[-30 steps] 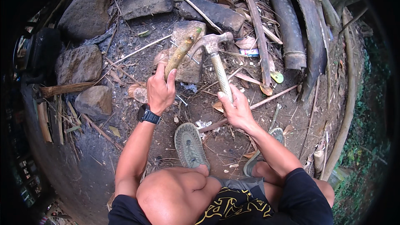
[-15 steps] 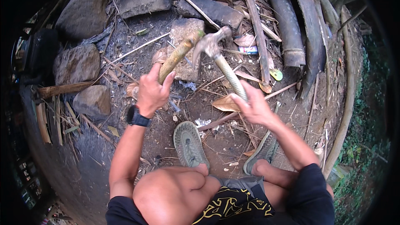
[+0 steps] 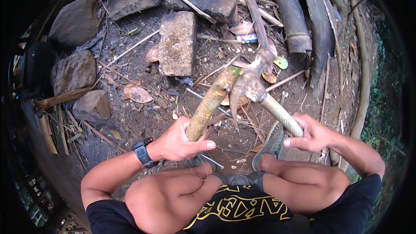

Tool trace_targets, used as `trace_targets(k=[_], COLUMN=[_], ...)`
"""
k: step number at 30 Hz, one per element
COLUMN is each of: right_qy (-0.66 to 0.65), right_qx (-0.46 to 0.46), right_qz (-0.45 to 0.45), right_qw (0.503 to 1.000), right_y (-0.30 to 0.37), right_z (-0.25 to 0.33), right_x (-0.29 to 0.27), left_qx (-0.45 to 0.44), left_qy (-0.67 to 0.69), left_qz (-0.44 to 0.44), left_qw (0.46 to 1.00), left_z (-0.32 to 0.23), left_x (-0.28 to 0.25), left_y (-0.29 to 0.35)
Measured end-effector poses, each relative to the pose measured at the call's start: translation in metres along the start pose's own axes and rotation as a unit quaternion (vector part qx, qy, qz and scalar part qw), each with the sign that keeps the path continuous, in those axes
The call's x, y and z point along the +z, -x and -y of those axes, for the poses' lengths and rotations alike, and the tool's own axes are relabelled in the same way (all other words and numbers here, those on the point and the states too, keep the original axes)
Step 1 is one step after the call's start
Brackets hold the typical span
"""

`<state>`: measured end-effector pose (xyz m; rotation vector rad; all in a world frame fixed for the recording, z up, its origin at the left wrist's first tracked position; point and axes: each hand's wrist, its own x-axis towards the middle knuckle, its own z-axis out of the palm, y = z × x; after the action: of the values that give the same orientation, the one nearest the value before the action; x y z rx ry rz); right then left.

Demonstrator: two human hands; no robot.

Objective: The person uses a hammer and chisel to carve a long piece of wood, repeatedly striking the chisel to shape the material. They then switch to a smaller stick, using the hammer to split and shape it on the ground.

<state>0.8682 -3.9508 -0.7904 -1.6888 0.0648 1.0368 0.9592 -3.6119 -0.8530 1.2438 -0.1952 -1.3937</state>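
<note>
My left hand (image 3: 184, 141) is closed round the lower end of a short, thick stick (image 3: 208, 106) with greenish-yellow bark, tilted up to the right. A long nail (image 3: 194, 93) passes behind the stick, and another nail (image 3: 212, 161) pokes out below my fingers; whether they are held or fixed in the wood I cannot tell. My right hand (image 3: 310, 133) grips the pale, ribbed handle of a rusty claw hammer (image 3: 251, 82). The hammer's head overlaps the stick's upper end, its claw pointing down; contact is unclear.
On the dirt ahead lies a rough brick (image 3: 177, 45), with dark blocks (image 3: 201, 4) behind it. Several stones (image 3: 73, 71) are at the left. A bamboo length (image 3: 288, 15) and long branches (image 3: 362, 69) line the right side. Dry leaves (image 3: 138, 92) and twigs are scattered around.
Both hands, with the stick and the hammer, have come nearer to my body and apart sideways. The brick behind them shows more fully, and nails are now visible by my left hand.
</note>
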Motion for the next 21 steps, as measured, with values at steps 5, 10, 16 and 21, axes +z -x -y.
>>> trace_targets(k=[5,10,16,21], right_qy=[-0.116,-0.084,0.015,0.075], right_qx=[0.072,0.109,0.101,0.086], right_qz=[0.068,0.074,0.045,-0.010], right_qw=[0.988,0.988,0.994,0.993], right_y=[0.008,0.021,0.014,0.017], right_z=[-0.009,0.023,0.041,0.051], right_x=[0.019,0.029,0.016,0.021], left_qx=[0.029,-0.041,-0.034,-0.035], left_qy=[-0.100,-0.068,-0.081,-0.095], left_qz=[0.012,-0.012,0.019,0.015], left_qw=[0.994,0.997,0.996,0.995], left_z=[0.009,0.000,-0.004,-0.002], left_x=[0.009,0.019,0.022,0.021], left_y=[0.013,0.024,0.022,0.018])
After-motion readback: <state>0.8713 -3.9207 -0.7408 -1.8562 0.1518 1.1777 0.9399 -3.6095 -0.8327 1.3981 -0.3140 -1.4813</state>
